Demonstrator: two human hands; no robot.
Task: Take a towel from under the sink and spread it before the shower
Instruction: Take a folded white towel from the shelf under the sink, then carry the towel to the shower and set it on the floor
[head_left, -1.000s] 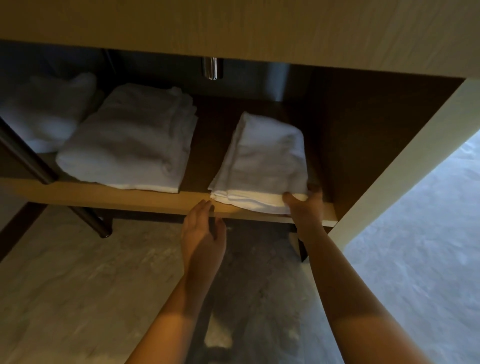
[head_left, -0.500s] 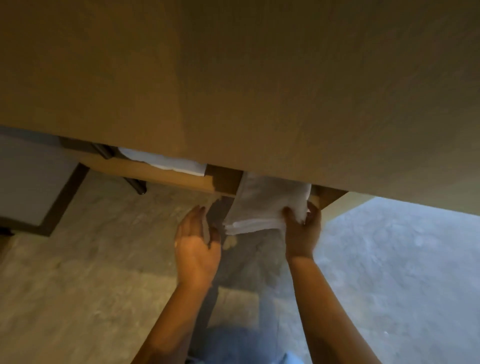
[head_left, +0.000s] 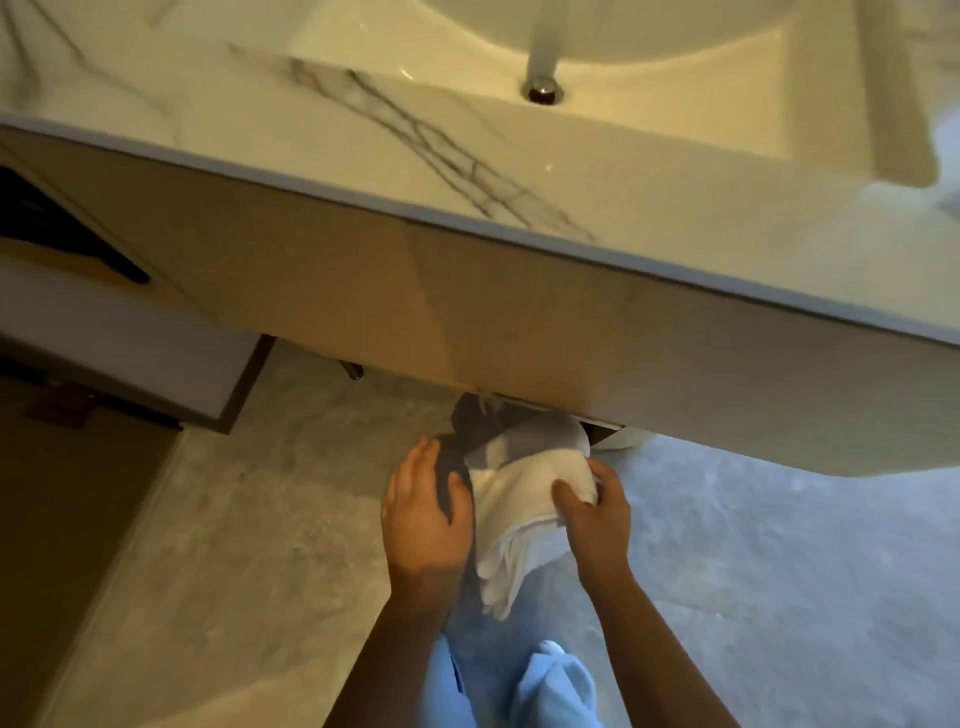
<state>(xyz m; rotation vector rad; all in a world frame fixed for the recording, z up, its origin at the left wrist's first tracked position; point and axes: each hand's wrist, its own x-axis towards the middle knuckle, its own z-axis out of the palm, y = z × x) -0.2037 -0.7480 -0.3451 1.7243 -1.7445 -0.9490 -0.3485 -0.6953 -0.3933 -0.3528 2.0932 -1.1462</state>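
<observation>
A folded white towel (head_left: 511, 512) hangs in front of the vanity, out from under the sink (head_left: 597, 62), its lower folds drooping toward the floor. My right hand (head_left: 592, 512) grips its right edge near the top. Beside the towel's left side is my left hand (head_left: 423, 519), fingers spread and empty. The shelf under the sink is hidden behind the vanity's wooden front panel (head_left: 467, 312).
The marble countertop (head_left: 322, 140) overhangs above my hands. Grey stone floor (head_left: 753, 571) spreads to the right and left. A dark door and frame (head_left: 104, 415) stand at the left. My light blue trouser legs (head_left: 545, 691) show at the bottom.
My right hand has pulled the towel off the shelf and toward me. The view has risen from the shelf to above the countertop, so the other towels are out of sight.
</observation>
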